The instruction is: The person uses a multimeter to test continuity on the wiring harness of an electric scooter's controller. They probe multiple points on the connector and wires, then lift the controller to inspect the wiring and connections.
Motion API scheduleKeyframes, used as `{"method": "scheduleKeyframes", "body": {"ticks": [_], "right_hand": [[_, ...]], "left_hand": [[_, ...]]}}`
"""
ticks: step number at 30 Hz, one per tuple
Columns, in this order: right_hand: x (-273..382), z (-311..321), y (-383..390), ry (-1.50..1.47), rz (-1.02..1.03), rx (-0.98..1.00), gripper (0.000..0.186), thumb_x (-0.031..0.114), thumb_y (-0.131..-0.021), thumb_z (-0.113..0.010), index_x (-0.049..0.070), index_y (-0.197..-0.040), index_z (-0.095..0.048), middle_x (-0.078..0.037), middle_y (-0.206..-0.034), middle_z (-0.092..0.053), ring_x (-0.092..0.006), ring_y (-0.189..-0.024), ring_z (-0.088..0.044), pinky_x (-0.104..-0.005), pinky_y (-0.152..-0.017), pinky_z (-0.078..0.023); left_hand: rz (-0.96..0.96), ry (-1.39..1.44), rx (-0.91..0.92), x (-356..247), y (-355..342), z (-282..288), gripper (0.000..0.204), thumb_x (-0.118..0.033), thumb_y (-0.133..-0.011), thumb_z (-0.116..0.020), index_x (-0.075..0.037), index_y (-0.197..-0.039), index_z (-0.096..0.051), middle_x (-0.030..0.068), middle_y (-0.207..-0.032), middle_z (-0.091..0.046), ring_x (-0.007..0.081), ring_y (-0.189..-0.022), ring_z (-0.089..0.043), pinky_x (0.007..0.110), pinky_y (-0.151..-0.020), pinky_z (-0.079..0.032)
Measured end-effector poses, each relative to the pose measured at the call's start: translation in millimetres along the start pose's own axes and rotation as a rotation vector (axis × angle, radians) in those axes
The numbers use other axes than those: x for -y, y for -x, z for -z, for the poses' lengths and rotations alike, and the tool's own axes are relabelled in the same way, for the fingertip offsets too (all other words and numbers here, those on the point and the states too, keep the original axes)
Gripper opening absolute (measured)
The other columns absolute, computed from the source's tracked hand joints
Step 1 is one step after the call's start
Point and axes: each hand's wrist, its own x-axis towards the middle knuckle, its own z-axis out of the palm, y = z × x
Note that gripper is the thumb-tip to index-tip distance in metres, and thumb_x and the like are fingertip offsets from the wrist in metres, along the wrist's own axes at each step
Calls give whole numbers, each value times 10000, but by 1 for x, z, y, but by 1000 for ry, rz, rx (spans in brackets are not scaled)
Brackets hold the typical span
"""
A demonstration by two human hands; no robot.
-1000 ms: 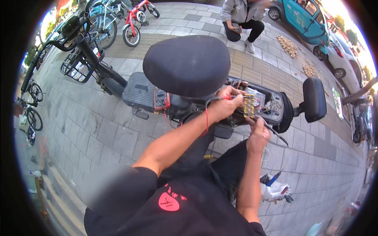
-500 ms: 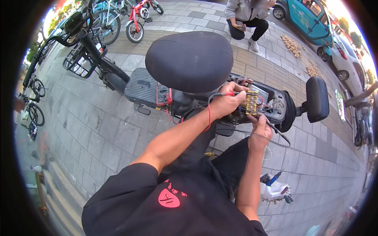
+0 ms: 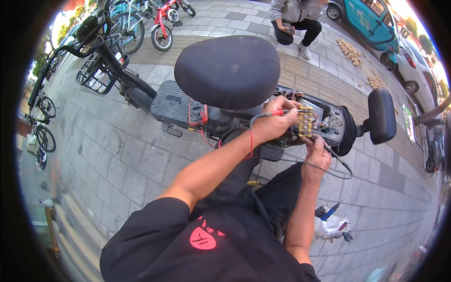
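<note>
My left hand (image 3: 276,123) is closed on a red-and-black test probe (image 3: 277,113), whose tip reaches the upper end of a yellow strip-like part (image 3: 305,123) with several round spots. My right hand (image 3: 317,158) pinches a black test probe (image 3: 337,155) beside the strip's lower end; I cannot tell if either tip touches metal. Behind them lies the opened rear compartment of an electric scooter, with wires and a ribbed silver box (image 3: 314,109) inside. A red multimeter (image 3: 198,113) rests on the scooter's footboard (image 3: 172,104), its leads running toward my hands.
The black seat (image 3: 228,70) rises just beyond my left hand, and a padded backrest (image 3: 381,115) stands at right. A white container (image 3: 330,228) holding tools sits on the paving. Across from me a person (image 3: 297,21) crouches. Bicycles and parked vehicles stand farther off.
Both hands and the yellow strip have shifted slightly right in view, as has the scooter. The black probe's lead now hangs in a wider loop. Both probes stay held.
</note>
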Motion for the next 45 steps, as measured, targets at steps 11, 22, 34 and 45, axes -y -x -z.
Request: {"method": "scheduleKeyframes", "body": {"ticks": [11, 22, 34, 45], "right_hand": [[9, -13, -2, -13, 27, -57, 417, 242, -1197, -577, -146, -1310, -678, -235, -1157, -785, -307, -1045, -800, -359, -1015, -597], [6, -18, -7, 16, -21, -33, 382, 223, -1196, -575, -137, -1267, -679, -236, -1192, -780, -322, -1027, -806, -389, -989, -607], [-3, -8, -18, -63, 38, -45, 412, 231, -1191, -574, -163, -1265, -670, -244, -1185, -773, -318, -1059, -800, -422, -1027, -603], [-1, -12, -20, -65, -44, -108, 396, 213, -1184, -587, -159, -1264, -694, -214, -1198, -768, -312, -1072, -799, -388, -1022, -589]], "left_hand": [[-73, -48, -13, 13, -21, -3, 155, -76, -1128, -648, 68, -1175, -613, 203, -1373, -723, 218, -1161, -766, 363, -1014, -652], [46, 155, -77, 10, -18, 3, 186, -116, -1086, -710, 46, -1145, -641, 174, -1331, -749, 177, -1112, -746, 321, -955, -625], [-1, 136, -39, 7, -14, -9, 149, -81, -1132, -640, 62, -1154, -605, 205, -1406, -710, 220, -1152, -762, 380, -1022, -650], [67, 136, -28, 4, -22, -6, 177, -107, -1120, -681, 54, -1167, -626, 196, -1393, -721, 207, -1143, -762, 364, -991, -656]]}}
